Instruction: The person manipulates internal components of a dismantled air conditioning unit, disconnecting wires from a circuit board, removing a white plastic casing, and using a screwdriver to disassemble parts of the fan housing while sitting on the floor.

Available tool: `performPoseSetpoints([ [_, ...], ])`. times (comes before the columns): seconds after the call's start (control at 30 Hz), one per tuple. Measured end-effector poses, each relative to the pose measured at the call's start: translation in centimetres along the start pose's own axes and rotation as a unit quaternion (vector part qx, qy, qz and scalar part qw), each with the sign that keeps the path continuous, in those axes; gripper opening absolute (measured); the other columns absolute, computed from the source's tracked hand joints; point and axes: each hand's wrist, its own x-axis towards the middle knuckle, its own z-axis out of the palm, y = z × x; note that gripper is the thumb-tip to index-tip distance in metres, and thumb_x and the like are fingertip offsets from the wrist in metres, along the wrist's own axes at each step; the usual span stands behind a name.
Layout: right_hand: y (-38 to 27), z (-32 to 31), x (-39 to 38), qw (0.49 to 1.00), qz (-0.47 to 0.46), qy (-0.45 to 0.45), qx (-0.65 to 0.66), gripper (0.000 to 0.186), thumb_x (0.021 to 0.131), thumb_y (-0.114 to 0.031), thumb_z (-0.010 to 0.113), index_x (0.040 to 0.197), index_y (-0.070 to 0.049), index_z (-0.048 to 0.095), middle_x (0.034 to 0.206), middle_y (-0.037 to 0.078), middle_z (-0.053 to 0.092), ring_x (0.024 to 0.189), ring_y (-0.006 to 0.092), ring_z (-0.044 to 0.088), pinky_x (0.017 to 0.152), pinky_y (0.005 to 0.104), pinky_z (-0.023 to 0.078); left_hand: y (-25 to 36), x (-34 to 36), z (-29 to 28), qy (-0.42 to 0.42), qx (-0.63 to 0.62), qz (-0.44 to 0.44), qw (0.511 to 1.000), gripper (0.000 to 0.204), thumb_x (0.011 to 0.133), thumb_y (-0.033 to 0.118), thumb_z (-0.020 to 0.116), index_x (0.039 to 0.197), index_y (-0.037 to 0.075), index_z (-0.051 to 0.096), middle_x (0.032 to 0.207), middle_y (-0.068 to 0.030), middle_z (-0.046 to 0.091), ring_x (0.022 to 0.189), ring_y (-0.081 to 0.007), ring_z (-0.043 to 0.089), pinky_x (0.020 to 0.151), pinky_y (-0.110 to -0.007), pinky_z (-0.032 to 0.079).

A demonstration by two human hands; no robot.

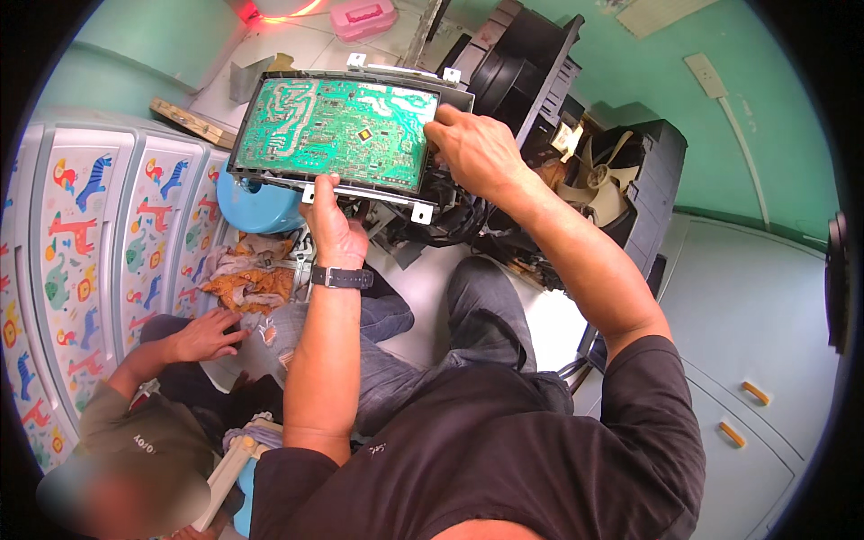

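Note:
A green circuit board sits in a dark frame with silver metal brackets along its long sides. It is held up in front of me, its soldered face toward me and slightly tilted. My left hand grips the near edge, thumb on top and fingers hidden beneath. At the board's right end, my right hand is closed with its fingertips on the edge; part of its grip is hidden. Dark cables hang below the right end of the frame.
Beyond my right hand stand black plastic housings and an opened unit with a beige fan. A blue round tub and crumpled cloths lie left, beside drawers. Another person's hand rests at lower left. A pink case is at the back.

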Motion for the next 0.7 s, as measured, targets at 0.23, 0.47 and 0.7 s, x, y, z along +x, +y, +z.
performPoseSetpoints([
  [0.23,-0.3,0.8,0.4,0.999,0.044,0.001,-0.022,0.013,0.084,-0.011,0.063,0.095,-0.006,0.068,0.101,0.013,0.06,0.1,0.0322,0.063,0.084,0.0443,0.054,-0.6,0.5,-0.8,0.002,0.003,-0.019,1.0,0.023,0.088,0.03,0.067,0.106,0.016,0.061,0.113,-0.0024,0.064,0.105,-0.0244,0.06,0.087,-0.051,0.05],
  [0.47,1.6,-0.7,-5.0,0.944,0.069,0.109,0.303,0.029,0.086,-0.011,0.076,0.112,-0.005,0.065,0.121,0.016,0.058,0.119,0.0348,0.058,0.099,0.0423,0.049,-0.3,0.6,-0.7,-0.022,-0.025,-0.009,0.999,0.018,0.086,0.016,0.066,0.103,0.01,0.062,0.102,0.0005,0.062,0.093,-0.0158,0.061,0.081,-0.038,0.053],
  [0.7,-0.6,0.5,-13.7,0.909,0.236,0.187,0.289,0.028,0.088,-0.007,0.074,0.113,-0.002,0.065,0.122,0.016,0.059,0.106,0.032,0.064,0.09,0.0396,0.054,0.5,-1.1,0.3,-0.029,0.029,-0.054,0.998,0.037,0.087,0.035,0.068,0.119,0.018,0.06,0.117,-0.0021,0.064,0.106,-0.0216,0.061,0.085,-0.05,0.049],
])
